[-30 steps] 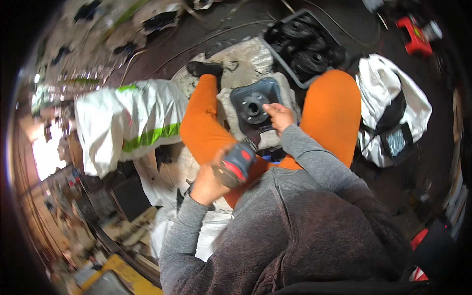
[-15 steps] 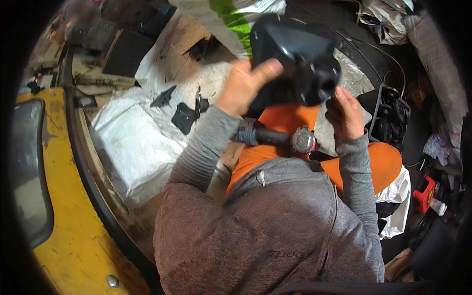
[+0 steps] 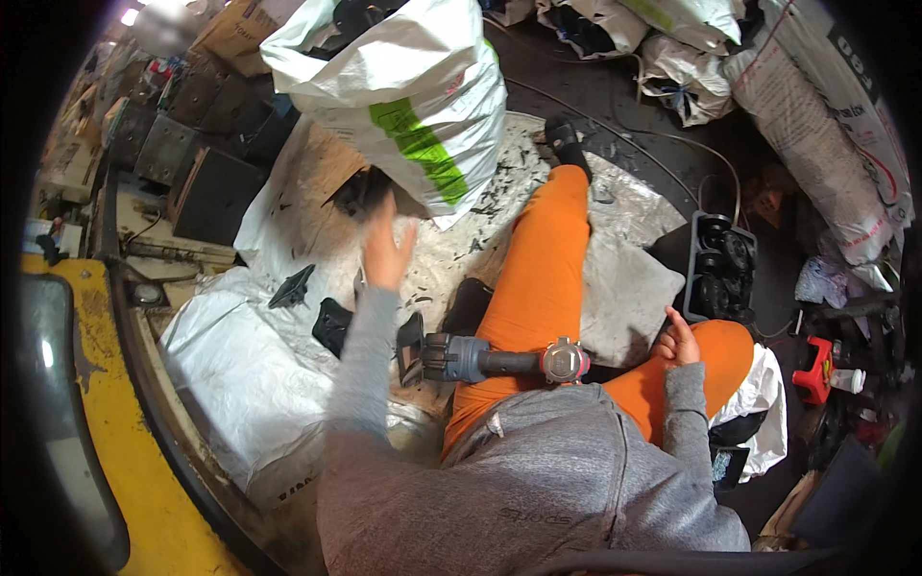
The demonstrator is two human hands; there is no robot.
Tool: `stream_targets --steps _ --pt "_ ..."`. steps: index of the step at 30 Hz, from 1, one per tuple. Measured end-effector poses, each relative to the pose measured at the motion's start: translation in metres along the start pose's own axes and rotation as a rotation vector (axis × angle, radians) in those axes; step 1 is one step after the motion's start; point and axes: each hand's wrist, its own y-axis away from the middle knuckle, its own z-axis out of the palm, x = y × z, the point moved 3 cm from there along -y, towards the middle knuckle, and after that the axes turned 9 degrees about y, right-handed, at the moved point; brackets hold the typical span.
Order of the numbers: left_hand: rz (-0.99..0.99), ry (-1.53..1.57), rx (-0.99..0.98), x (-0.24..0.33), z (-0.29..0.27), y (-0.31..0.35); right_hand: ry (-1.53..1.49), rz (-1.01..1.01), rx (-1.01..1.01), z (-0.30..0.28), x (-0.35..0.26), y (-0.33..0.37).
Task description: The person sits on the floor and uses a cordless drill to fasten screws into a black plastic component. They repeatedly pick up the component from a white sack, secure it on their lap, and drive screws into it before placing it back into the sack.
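My left hand [image 3: 386, 248], smeared by motion, is stretched forward over the white sheet with its fingers apart. Just beyond it lies a dark part [image 3: 361, 191], beside the white bag; I cannot tell whether they touch. My right hand [image 3: 678, 343] hovers over my right knee, index finger extended and the others partly curled, with nothing visible in it. A grey-and-black cordless power tool [image 3: 509, 363] with a round, red-edged head rests across my lap. Near my left forearm lie black plastic pieces [image 3: 331, 324], and another black piece [image 3: 292, 286] sits farther left.
A white bag [image 3: 442, 106] with a green stripe, black things in its mouth, stands ahead. Right are a bin [image 3: 693, 259] of black round parts and a red object [image 3: 814, 370]. A yellow machine panel [image 3: 106, 384] edges the left. Cables [image 3: 615, 125] cross the dark floor.
The large black hollow part has left both hands; where it went is not clear. My left hand has moved left, my right has dropped toward the knee. The view now takes in more of the bag.
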Motion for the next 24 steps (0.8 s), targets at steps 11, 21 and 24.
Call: stream_targets --steps 11,21,24 --pt "-0.090 -0.603 -0.266 0.195 0.067 -0.319 -0.076 -0.062 0.134 0.018 -0.005 0.003" --pt "-0.233 -0.196 0.018 0.120 0.062 -0.286 -0.085 -0.086 0.097 0.031 -0.011 0.010" --pt "-0.086 -0.001 -0.027 0.108 0.046 -0.269 -0.089 -0.097 0.092 0.041 -0.015 0.013"
